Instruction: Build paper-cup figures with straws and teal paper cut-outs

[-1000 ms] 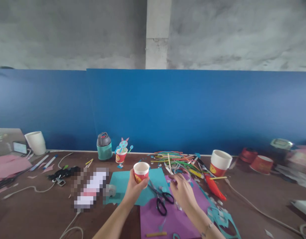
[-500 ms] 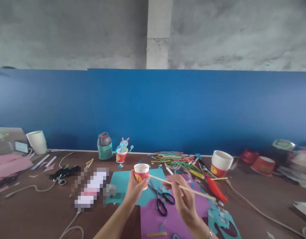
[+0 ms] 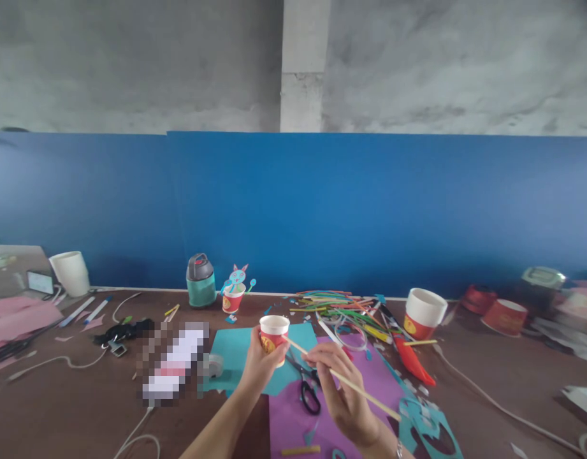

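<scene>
My left hand (image 3: 255, 366) is closed around a small red and white paper cup (image 3: 273, 331), held upright above the table. My right hand (image 3: 340, 387) pinches a thin wooden stick (image 3: 364, 396) that slants from lower right up to the cup's side, its tip touching or almost touching the cup. Below the hands lie black scissors (image 3: 308, 390) on a purple sheet (image 3: 293, 424) and a teal sheet (image 3: 231, 357).
A pile of coloured sticks (image 3: 343, 305) lies beyond the hands. A larger paper cup (image 3: 421, 313) stands right, a cup with a paper bunny (image 3: 234, 290) and a teal flask (image 3: 200, 280) at the back. A blue partition (image 3: 369, 210) bounds the brown table (image 3: 73, 408). Cables trail left and right.
My right hand took a wooden stick from beside the pile and brought it to the cup, drawing closer to my left hand. The cup stayed nearly still.
</scene>
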